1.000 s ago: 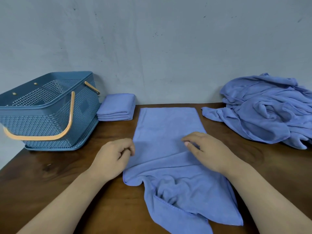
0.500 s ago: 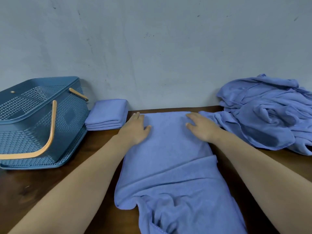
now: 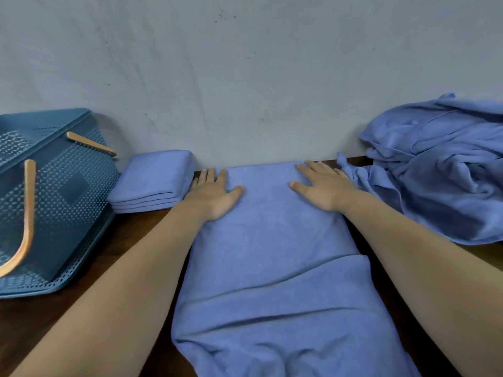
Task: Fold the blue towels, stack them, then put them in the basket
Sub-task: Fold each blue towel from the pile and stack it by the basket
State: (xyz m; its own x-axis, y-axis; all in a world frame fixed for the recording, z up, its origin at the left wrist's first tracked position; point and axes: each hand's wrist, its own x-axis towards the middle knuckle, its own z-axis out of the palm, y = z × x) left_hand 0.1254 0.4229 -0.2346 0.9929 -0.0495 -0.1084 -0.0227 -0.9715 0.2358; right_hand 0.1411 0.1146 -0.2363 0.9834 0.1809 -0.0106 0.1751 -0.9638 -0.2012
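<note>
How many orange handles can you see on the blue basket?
2. The near handle hangs down the basket's front wall; the far handle sticks out by its back rim, toward the folded towels. The basket's left part is cut off.

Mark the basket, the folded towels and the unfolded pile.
basket (image 3: 76, 186), head view, perforated side wall.
folded towels (image 3: 155, 172), head view, top layer.
unfolded pile (image 3: 441, 170), head view, middle folds.

Single head-worn wide-angle view — looks forward and down over the table (image 3: 32, 319), close in, facing the wall (image 3: 245, 77).
</note>
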